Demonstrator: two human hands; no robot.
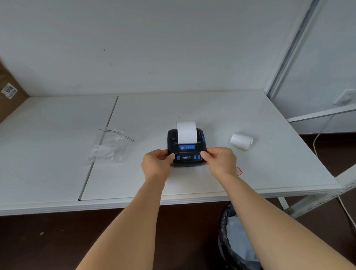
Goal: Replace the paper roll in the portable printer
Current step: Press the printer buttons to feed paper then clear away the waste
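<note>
A black portable printer (186, 149) with blue buttons and a lit display sits on the white table (255, 122). A strip of white paper (185, 132) sticks up out of its top slot. My left hand (158, 162) grips the printer's front left corner, thumb on its top face. My right hand (221, 160) grips the front right corner the same way. A separate white paper roll (241, 141) lies on its side to the right of the printer, apart from it.
A clear zip bag (109, 147) lies left of the printer across the table seam. A cardboard box (3, 94) stands at the far left. A bin with a black liner (237, 245) stands under the table's front edge. A white cable (317, 145) hangs at the right.
</note>
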